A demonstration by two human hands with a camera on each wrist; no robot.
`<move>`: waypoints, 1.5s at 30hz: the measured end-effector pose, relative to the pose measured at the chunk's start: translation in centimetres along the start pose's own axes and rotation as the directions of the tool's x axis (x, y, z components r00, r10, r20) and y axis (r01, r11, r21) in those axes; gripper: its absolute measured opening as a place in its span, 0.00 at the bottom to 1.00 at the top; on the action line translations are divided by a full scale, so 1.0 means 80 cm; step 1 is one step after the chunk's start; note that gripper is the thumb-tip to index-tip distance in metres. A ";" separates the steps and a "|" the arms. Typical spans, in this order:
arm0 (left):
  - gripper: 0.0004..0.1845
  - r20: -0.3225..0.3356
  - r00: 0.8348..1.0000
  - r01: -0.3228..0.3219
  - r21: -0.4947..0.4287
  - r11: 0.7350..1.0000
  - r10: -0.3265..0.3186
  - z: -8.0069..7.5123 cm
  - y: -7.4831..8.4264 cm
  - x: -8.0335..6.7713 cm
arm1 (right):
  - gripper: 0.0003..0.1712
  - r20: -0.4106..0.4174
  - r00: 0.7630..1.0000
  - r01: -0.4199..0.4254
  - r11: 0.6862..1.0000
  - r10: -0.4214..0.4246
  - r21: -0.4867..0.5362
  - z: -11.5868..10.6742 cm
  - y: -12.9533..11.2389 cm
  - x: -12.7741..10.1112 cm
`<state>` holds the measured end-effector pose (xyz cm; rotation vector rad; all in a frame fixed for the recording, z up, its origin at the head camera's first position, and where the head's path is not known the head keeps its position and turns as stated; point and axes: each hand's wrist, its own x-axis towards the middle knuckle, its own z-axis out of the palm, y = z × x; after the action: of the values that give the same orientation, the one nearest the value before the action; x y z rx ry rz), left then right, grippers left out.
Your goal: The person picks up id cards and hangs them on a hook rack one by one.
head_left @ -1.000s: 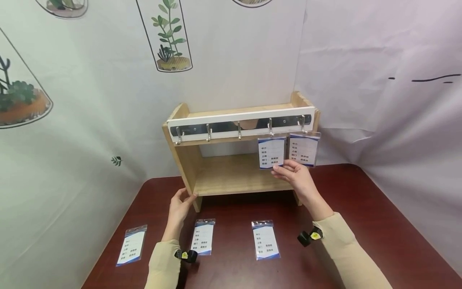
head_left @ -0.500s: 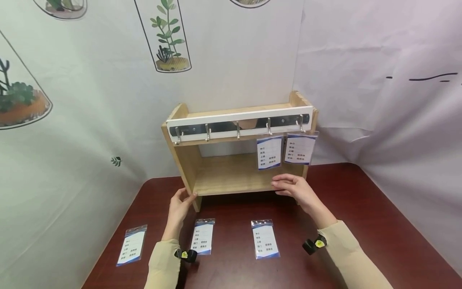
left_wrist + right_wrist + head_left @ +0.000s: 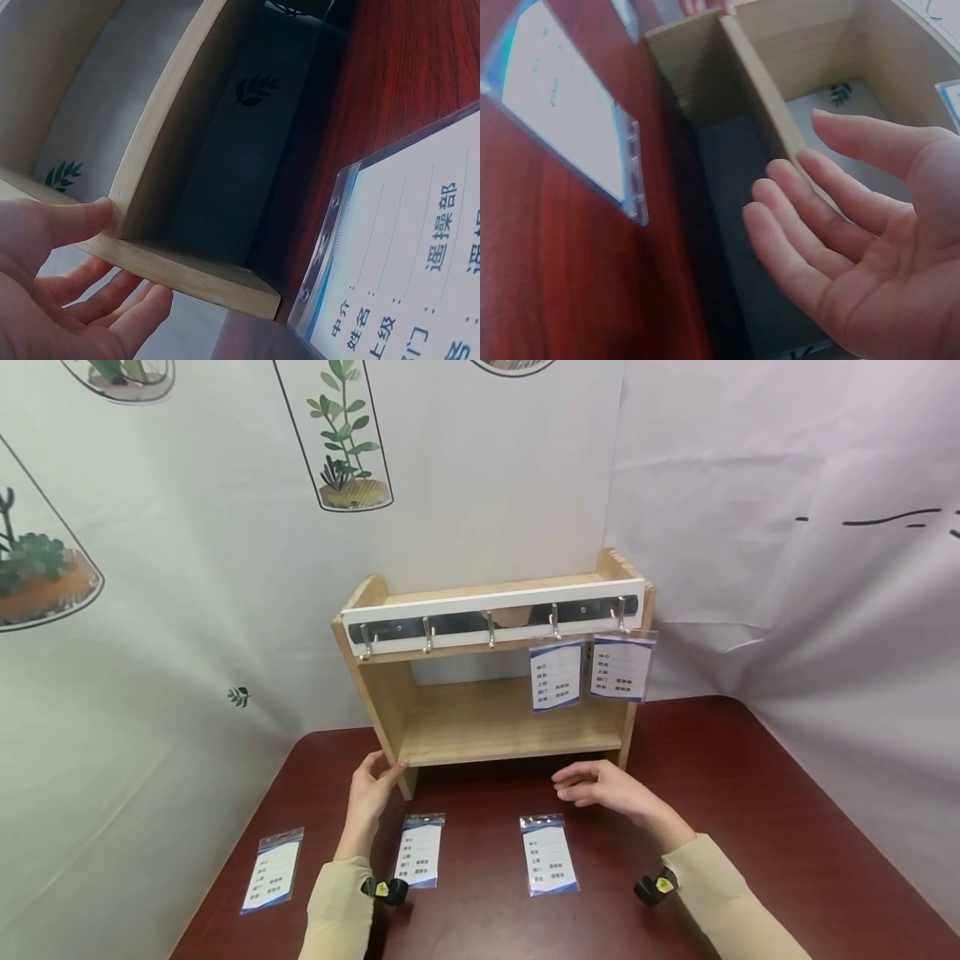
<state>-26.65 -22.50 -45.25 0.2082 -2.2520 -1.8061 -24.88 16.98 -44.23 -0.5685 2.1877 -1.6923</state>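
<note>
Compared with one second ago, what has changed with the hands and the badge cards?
The right hand let go of the hanging badge card on the fourth hook and came down toward the table, now hovering open above the badge card lying there. The left hand stayed at the wooden shelf, touching its left front corner. Two cards still hang; three still lie on the table.
</note>
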 end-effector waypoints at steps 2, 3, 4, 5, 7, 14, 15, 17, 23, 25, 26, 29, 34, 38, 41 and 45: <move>0.25 -0.008 1.000 -0.016 -0.005 1.000 0.016 -0.001 0.000 -0.001 | 0.24 0.026 1.000 -0.004 0.999 0.005 -0.045 0.004 0.006 0.001; 0.25 -0.017 0.999 -0.029 -0.007 1.000 0.029 -0.001 -0.001 -0.001 | 0.25 0.033 0.999 -0.005 0.998 0.007 -0.069 0.005 0.008 0.002; 0.25 -0.020 0.999 -0.039 -0.005 0.999 0.039 -0.001 -0.001 -0.002 | 0.25 0.037 0.999 -0.005 0.996 0.008 -0.093 0.007 0.011 0.002; 0.25 -0.023 0.999 -0.048 -0.002 0.999 0.048 -0.001 -0.001 -0.002 | 0.25 0.036 0.999 -0.010 0.994 0.014 -0.113 0.008 0.013 0.002; 0.25 -0.022 0.999 -0.043 -0.001 0.999 0.043 -0.002 0.000 -0.004 | 0.25 0.030 0.999 -0.020 0.989 0.024 -0.148 0.010 0.018 0.003; 0.25 -0.004 1.000 0.004 0.022 1.000 -0.004 -0.001 0.008 -0.007 | 0.23 0.018 1.000 -0.005 0.980 0.009 -0.197 0.015 0.028 0.003; 0.24 -0.011 1.000 -0.001 0.026 1.000 0.002 0.000 0.002 -0.004 | 0.23 0.019 1.000 -0.002 0.979 0.005 -0.204 0.016 0.030 0.002; 0.24 -0.013 1.000 -0.005 0.027 1.000 0.006 0.000 0.001 -0.003 | 0.23 0.020 1.000 -0.001 0.976 0.006 -0.218 0.018 0.033 0.003; 0.24 -0.002 1.000 -0.005 0.013 1.000 0.005 0.002 -0.003 -0.002 | 0.22 0.017 1.000 -0.001 0.962 0.005 -0.273 0.021 0.041 0.005; 0.24 -0.004 1.000 -0.003 0.009 1.000 0.003 0.002 -0.003 -0.002 | 0.22 0.013 1.000 0.004 0.953 0.000 -0.303 0.022 0.043 0.007; 0.24 -0.007 1.000 -0.003 0.008 1.000 0.004 0.002 -0.003 -0.003 | 0.22 0.012 1.000 0.006 0.949 -0.003 -0.316 0.022 0.043 0.008; 0.23 -0.014 1.000 -0.009 -0.002 1.000 0.009 0.002 -0.003 -0.002 | 0.22 0.005 1.000 0.010 0.932 -0.009 -0.362 0.024 0.043 0.011; 0.22 -0.022 1.000 -0.010 -0.001 1.000 0.010 0.001 -0.004 -0.003 | 0.21 0.002 1.000 0.004 0.906 -0.004 -0.424 0.027 0.043 0.015; 0.23 -0.020 1.000 -0.014 0.003 1.000 0.014 0.002 -0.004 -0.001 | 0.21 0.018 1.000 0.021 0.888 -0.014 -0.459 0.029 0.044 0.018; 0.25 -0.021 1.000 -0.016 0.003 1.000 0.016 0.003 -0.005 0.000 | 0.22 0.040 0.999 0.043 0.876 -0.027 -0.480 0.031 0.045 0.019; 0.25 -0.031 0.999 -0.015 0.005 1.000 0.016 0.002 -0.006 -0.002 | 0.22 0.062 0.998 0.060 0.857 -0.032 -0.512 0.035 0.046 0.021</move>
<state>-26.58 -22.39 -45.79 0.2174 -2.2310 -1.7777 -25.44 14.57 -48.52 -0.7874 2.6102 -1.0759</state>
